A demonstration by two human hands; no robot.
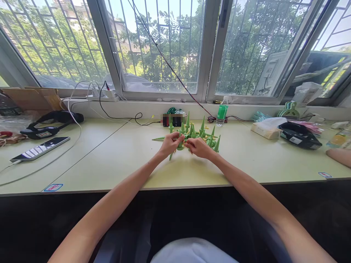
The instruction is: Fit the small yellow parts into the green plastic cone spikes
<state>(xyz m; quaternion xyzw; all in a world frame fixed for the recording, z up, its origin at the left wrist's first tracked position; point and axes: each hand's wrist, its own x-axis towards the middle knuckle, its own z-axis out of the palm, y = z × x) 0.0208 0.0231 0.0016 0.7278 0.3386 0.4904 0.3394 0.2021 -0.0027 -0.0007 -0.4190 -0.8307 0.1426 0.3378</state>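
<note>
A cluster of green plastic cones (203,128) with small yellow parts among them stands on the table before me. My left hand (170,143) has its fingers closed around a green cone piece (180,147) at the cluster's near left side. Close beside it, my right hand (199,147) is pinched at the same piece, its fingertips together. Whatever lies between those fingertips is too small to make out. Other cones stand upright or lean just behind both hands, and one long green spike (158,138) points out to the left.
Behind the cones sit a dark box-shaped device (179,119) and a water bottle (222,111). To the right are a tissue box (265,128), a black headset (300,136) and another person's arm (340,156). A phone (40,149) with a cable and another headset (45,124) lie left.
</note>
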